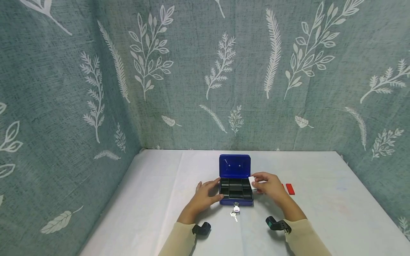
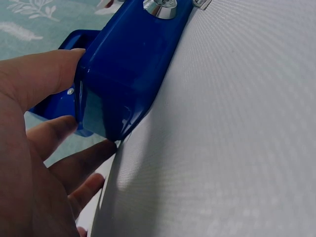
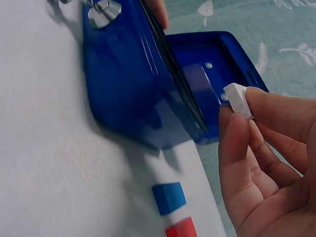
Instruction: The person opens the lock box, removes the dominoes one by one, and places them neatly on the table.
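Note:
A blue metal cash box (image 1: pixel 237 202) stands with its lid (image 1: pixel 235 166) raised at the back. Inside sits a black compartment tray (image 1: pixel 236 194). My left hand (image 1: pixel 205 196) touches the box's left side with spread fingers, its thumb at the front corner. In the left wrist view, the fingertips (image 2: pixel 66 123) rest along the rim and side. My right hand (image 1: pixel 270 186) pinches a small white block (image 3: pixel 238 101) between thumb and fingers. That block is held up at the box's right edge, overlapping the rim in the head view.
Keys (image 1: pixel 235 213) hang from the lock at the box's front. To the right lies a red block (image 1: pixel 290 188), with another red one partly behind my right hand. A blue block (image 3: pixel 169 198) shows in the right wrist view. Patterned green cloth (image 1: pixel 192 117) hangs behind the white table.

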`<control>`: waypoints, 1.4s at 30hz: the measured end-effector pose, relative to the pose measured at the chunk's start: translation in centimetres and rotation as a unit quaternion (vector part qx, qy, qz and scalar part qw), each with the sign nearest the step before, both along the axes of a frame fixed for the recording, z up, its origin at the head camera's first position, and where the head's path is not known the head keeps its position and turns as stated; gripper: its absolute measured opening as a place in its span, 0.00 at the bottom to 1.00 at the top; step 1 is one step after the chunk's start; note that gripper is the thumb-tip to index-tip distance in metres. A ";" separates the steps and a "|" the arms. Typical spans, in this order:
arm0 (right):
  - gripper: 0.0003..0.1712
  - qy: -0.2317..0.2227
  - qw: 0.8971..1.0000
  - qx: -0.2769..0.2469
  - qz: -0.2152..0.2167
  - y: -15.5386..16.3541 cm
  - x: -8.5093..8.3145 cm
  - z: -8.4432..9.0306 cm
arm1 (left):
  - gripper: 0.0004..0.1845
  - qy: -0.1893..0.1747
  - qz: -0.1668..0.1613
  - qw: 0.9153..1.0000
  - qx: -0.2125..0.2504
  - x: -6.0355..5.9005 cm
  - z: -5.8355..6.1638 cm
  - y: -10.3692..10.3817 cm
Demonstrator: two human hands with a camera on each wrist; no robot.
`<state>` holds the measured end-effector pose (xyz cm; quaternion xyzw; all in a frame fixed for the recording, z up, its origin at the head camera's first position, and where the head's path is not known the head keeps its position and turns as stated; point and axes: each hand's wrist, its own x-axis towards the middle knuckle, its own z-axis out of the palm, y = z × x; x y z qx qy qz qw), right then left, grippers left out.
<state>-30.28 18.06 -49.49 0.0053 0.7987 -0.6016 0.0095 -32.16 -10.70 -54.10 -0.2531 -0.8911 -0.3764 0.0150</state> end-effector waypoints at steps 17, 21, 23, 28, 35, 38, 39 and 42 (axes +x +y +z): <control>0.22 0.003 1.000 0.012 0.005 3.2 0.3 -0.2 | 0.38 -0.019 0.012 1.000 -0.008 0.1 0.1 -0.1; 0.22 -0.004 0.999 0.038 -0.006 3.9 0.3 -0.3 | 0.37 -0.013 0.007 1.000 -0.003 0.2 0.0 -0.2; 0.22 -0.007 0.999 0.046 -0.007 4.3 0.4 -0.3 | 0.37 -0.011 0.005 1.000 0.000 0.2 -0.1 -0.2; 0.22 -0.006 0.998 0.058 -0.010 5.3 0.6 -0.4 | 0.37 -0.011 0.005 1.000 -0.004 0.2 -0.1 -0.2; 0.23 -0.005 0.996 0.090 -0.010 6.9 0.8 -0.5 | 0.38 -0.014 0.008 1.000 -0.011 0.1 0.2 0.1; 0.23 -0.017 0.995 0.099 -0.016 7.5 0.7 -0.5 | 0.38 -0.017 0.010 1.000 -0.013 0.1 0.3 0.1; 0.23 -0.019 0.995 0.101 -0.015 7.7 0.7 -0.5 | 0.38 -0.018 0.011 1.000 -0.014 0.1 0.3 0.2; 0.23 -0.023 0.994 0.105 -0.018 8.3 0.7 -0.6 | 0.38 -0.020 0.012 1.000 -0.015 0.1 0.2 0.2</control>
